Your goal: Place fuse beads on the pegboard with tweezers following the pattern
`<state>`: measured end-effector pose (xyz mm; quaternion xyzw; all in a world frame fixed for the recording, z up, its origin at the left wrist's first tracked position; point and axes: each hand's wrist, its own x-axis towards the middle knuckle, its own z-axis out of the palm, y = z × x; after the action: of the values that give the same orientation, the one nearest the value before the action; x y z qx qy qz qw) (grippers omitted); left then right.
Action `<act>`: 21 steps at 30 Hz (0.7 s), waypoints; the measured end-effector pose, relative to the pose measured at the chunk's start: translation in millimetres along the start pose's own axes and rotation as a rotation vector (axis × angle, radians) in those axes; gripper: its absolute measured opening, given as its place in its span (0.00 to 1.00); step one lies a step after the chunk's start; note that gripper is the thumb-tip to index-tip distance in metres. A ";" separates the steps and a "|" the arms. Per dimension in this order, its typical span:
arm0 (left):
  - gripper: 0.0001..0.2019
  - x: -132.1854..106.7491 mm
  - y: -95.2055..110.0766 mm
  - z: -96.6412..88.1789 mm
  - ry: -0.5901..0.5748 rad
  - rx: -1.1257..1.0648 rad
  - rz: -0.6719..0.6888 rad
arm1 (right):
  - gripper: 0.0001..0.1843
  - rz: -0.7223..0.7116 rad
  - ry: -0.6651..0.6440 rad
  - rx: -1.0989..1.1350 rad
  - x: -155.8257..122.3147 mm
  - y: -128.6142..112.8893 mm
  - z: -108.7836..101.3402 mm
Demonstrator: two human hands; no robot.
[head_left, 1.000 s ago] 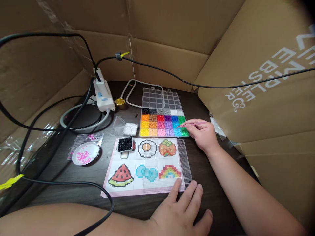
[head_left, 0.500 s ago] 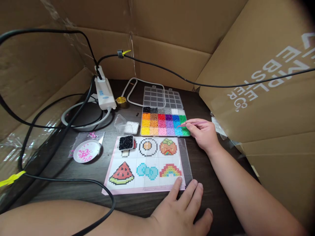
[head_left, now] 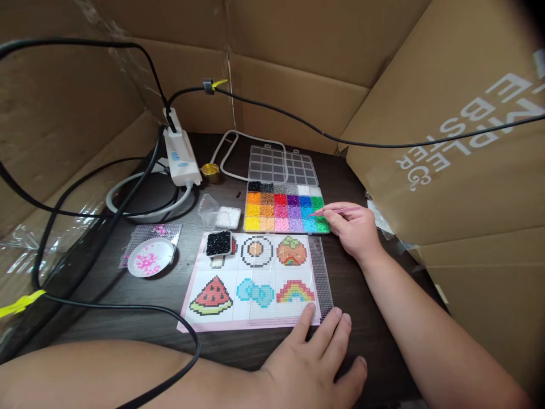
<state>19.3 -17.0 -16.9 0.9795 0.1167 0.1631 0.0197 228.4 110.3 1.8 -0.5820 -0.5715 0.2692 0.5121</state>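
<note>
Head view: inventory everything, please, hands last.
Bead box: one, multicoloured, centre, lid open
Tweezers: one, pink, over the box
Pattern sheet: one, white, pink-edged, before box
Pegboards: two, clear, over sheet and left
Black-bead tub: one, clear, on sheet
White-bead tub: one, clear, left of box
Plate: one, white, left, holding pink beads
Cup: one, gold, back
Power strip: one, white, back left
Cables: several, black and white, throughout
Tags: two, yellow, on cables
Cardboard walls: three, brown, around table
Table: one, dark, underneath
Left hand: one, at sheet's near right corner
Right hand: one, gripping tweezers
</note>
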 end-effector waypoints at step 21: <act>0.19 0.2 -1.2 2.1 0.035 0.013 0.002 | 0.14 0.025 0.025 0.026 1.8 1.6 -0.6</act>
<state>19.9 -15.8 -18.9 0.9767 0.1173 0.1795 0.0110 229.9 112.1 1.0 -0.5859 -0.5541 0.2757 0.5231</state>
